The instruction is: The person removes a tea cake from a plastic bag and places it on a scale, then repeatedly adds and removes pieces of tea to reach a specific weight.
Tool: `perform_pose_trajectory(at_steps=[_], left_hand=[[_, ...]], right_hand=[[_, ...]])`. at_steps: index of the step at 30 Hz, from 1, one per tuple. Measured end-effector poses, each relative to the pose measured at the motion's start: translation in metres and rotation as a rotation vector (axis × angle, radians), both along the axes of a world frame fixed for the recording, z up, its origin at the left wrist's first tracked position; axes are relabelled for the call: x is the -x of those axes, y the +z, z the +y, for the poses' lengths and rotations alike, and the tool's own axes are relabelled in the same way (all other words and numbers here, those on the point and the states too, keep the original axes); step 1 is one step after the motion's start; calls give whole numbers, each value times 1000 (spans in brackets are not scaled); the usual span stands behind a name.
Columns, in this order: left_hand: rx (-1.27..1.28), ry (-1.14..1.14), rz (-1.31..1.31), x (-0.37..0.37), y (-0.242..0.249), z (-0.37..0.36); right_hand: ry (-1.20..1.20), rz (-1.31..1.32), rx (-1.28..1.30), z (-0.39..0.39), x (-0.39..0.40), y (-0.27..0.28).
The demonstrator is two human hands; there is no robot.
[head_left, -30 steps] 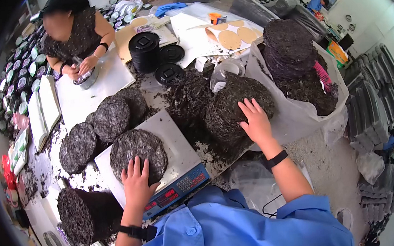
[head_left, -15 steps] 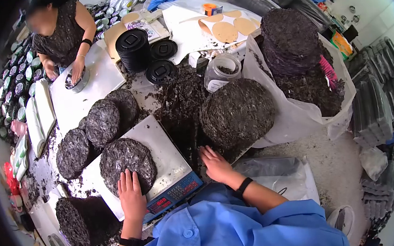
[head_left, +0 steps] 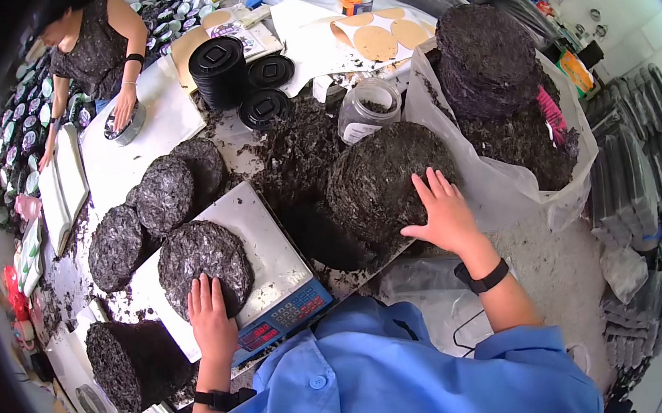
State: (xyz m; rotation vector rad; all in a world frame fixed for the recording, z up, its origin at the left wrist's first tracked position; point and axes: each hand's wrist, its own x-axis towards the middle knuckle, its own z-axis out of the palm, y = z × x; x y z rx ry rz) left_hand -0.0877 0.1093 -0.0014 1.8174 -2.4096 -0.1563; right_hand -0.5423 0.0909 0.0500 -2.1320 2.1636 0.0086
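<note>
A round, dark cake of what looks like dried seaweed [head_left: 203,256] lies on the metal plate of a digital scale [head_left: 257,234]. Flat on its near edge rests my left hand [head_left: 212,320], fingers together and stretched out. My right hand [head_left: 446,214] is open, thumb and fingers spread, at the near right side of a larger stack of the same dark cakes [head_left: 384,177]. Its fingertips appear to touch that stack. Left of the scale, more cakes [head_left: 167,195] lean on one another, and a thick dark stack [head_left: 134,364] lies on its side.
Behind the stack stands a clear jar [head_left: 369,110]; black lids [head_left: 218,69] are piled further back. A plastic-lined container [head_left: 555,191] holds more dark cakes at right. Across the table a co-worker's hand [head_left: 125,107] presses on a round tin [head_left: 125,130].
My right hand has moved right and away from me, from the table beside the scale to the large stack. My left hand stays on the cake. The co-worker's other hand has left the tin.
</note>
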Motion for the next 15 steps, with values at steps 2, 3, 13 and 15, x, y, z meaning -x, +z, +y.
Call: perform_pose_trajectory(at_steps=[2, 3, 13, 15], left_hand=[[-10, 6, 0, -1, 1, 1], [-13, 13, 4, -1, 0, 1], [155, 172, 411, -49, 49, -1], [60, 468, 720, -82, 53, 3]], right_hand=[[27, 27, 16, 1, 1, 2], [36, -22, 17, -2, 10, -1], [-324, -493, 527, -1, 9, 23], [-493, -989, 752, 3, 8, 37]])
